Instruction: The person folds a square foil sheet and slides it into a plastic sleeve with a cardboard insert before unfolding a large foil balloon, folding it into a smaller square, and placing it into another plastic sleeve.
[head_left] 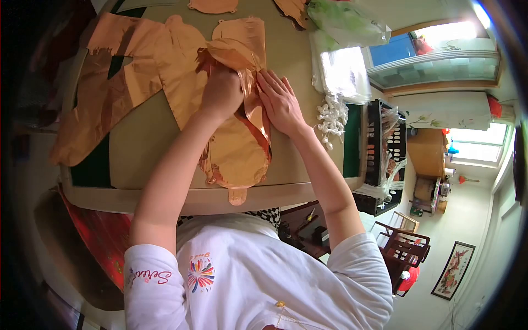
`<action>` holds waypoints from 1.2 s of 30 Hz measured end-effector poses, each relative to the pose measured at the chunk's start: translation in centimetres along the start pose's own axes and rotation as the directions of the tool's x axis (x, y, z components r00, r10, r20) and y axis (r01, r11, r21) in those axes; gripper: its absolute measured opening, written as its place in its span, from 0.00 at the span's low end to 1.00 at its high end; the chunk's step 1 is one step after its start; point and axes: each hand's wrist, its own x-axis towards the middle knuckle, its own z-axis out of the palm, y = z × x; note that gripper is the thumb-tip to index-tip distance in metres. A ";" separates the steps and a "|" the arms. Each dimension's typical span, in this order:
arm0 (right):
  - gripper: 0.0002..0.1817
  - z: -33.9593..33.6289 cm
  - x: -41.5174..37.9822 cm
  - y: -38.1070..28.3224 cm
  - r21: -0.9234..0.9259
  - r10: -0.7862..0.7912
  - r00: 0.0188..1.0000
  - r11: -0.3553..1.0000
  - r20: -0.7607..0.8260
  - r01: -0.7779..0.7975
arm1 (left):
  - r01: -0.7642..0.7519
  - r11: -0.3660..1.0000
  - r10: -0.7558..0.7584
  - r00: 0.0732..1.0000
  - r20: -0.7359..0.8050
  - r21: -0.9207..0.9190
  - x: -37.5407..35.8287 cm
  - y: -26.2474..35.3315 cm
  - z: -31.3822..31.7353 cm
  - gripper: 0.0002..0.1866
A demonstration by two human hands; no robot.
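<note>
A flat rose-gold foil balloon (236, 157) lies in front of me, its tab hanging over the near table edge and its upper part folded and crumpled. My left hand (223, 92) is closed on the crumpled foil, with its fingertips hidden under the folds. Pressed against the right side of the same balloon is my right hand (280, 104), fingers stretched out and lying flat. Another copper-coloured foil balloon (129, 82) spreads over the left side of the table, partly touching the one I handle.
More foil pieces (213, 5) lie at the far edge. To the right are clear plastic bags (346, 71) and a bunch of white strings (332, 118). A black plastic basket (379, 165) with plastic wrapping stands beside the table (308, 165). A wooden chair (407, 245) is farther right.
</note>
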 end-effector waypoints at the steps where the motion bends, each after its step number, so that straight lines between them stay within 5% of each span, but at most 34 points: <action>1: 0.26 0.0 0.0 -0.1 -0.003 -0.001 1.000 1.000 -0.002 0.001 | 0.042 0.990 -0.055 0.994 -0.098 -0.131 0.2 -0.2 -0.7 0.16; 2: 0.25 -0.1 0.0 -0.1 -0.006 -0.001 1.000 1.000 -0.002 0.001 | -0.087 0.994 0.064 0.955 -0.291 -0.066 0.0 -0.5 -1.7 0.13; 5: 0.25 -0.1 0.1 -0.2 -0.005 -0.003 1.000 1.000 -0.021 0.003 | -0.268 0.961 0.214 0.870 -0.445 -0.062 -0.1 1.9 -3.5 0.12; 9: 0.25 0.1 -0.1 0.3 -0.070 -0.058 0.998 0.996 -0.025 0.056 | -0.305 0.948 0.311 0.948 -0.063 0.087 -2.9 3.5 -0.6 0.17; 15: 0.25 0.1 -0.1 -0.1 0.010 -0.014 0.998 1.000 -0.064 0.015 | -0.247 0.934 0.213 0.965 0.152 0.260 -5.2 1.8 1.1 0.22; 26: 0.23 0.2 1.7 1.2 0.026 0.030 0.992 0.999 -0.124 -0.027 | -0.268 0.920 0.224 0.958 0.179 0.285 -5.3 1.9 1.0 0.24; 36: 0.29 -2.8 -7.5 -1.6 0.153 -0.138 0.988 0.980 0.066 0.126 | -0.253 0.926 0.216 0.964 0.157 0.280 -5.2 1.8 1.2 0.22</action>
